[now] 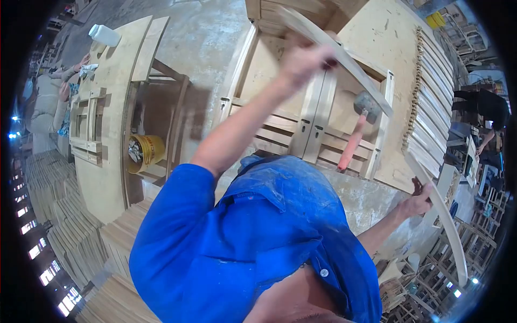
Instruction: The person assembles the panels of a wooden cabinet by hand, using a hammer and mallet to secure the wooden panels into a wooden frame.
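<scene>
My left hand, blurred by motion, is closed around a long pale wooden strip above the work surface. In my right hand, out to the right, is a second, slightly curved-looking strip. Beneath the first strip lie light wooden frames with slats and dark slots. A mallet with a dark head and a red handle rests on the right-hand frame.
Many strips lie in a row at the right. To the left stands a plywood table with a white bottle; a yellow bucket is beside it. A person works at the far left, another at the right.
</scene>
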`<state>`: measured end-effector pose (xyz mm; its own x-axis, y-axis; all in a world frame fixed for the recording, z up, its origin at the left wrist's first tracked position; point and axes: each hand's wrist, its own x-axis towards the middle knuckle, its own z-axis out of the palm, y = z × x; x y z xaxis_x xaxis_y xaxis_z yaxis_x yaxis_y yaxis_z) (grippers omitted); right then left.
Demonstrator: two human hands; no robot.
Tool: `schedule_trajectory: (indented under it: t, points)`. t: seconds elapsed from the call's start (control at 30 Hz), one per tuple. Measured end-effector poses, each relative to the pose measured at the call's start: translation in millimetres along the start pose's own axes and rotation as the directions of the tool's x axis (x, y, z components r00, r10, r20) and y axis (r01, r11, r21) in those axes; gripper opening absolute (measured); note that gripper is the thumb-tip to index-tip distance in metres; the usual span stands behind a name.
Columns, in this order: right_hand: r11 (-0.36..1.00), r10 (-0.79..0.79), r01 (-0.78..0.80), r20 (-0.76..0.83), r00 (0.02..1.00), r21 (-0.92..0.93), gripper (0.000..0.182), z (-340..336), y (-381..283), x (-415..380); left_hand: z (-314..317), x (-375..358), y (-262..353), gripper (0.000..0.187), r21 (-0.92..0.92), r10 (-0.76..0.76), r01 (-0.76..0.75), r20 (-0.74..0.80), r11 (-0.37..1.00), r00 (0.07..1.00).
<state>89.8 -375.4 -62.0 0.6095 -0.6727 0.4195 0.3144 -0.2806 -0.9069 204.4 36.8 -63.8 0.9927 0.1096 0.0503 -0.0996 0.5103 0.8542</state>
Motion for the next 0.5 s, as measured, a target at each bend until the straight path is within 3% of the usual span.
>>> schedule_trajectory:
  t: [0.1,0.17,0.2,0.23,0.3,0.4,0.5]
  points:
    - [0.997,-0.013,0.01,0.038,0.999,0.075,0.021,40,-13,8,-44,-4,94,0.021,0.358,0.339,-0.266,-0.16,0.895,0.927]
    - [0.996,-0.028,0.022,0.061,0.998,0.089,0.02,71,-12,3,-78,-4,129,0.016,0.577,0.506,-0.334,-0.163,0.745,0.847]
    - [0.999,-0.042,0.044,0.113,0.993,-0.015,0.02,90,-12,-5,-98,-3,142,0.017,0.65,0.564,-0.353,-0.141,0.672,0.814]
    - [0.991,-0.051,0.07,0.161,0.986,-0.116,0.021,109,-11,-13,-113,-3,152,0.017,0.651,0.566,-0.357,-0.138,0.67,0.813]
    - [0.987,-0.044,0.084,0.278,0.96,-0.134,0.022,141,-4,-30,-136,-1,167,0.015,0.788,0.732,-0.348,-0.181,0.508,0.657]
    - [0.993,-0.019,0.062,0.376,0.926,-0.102,0.021,185,2,-54,-166,21,168,0.017,0.808,0.793,-0.408,-0.114,0.424,0.599]
    - [0.998,-0.05,0.062,0.426,0.904,-0.015,0.021,224,-2,-65,-181,38,160,0.015,0.803,0.792,-0.419,-0.104,0.423,0.601]
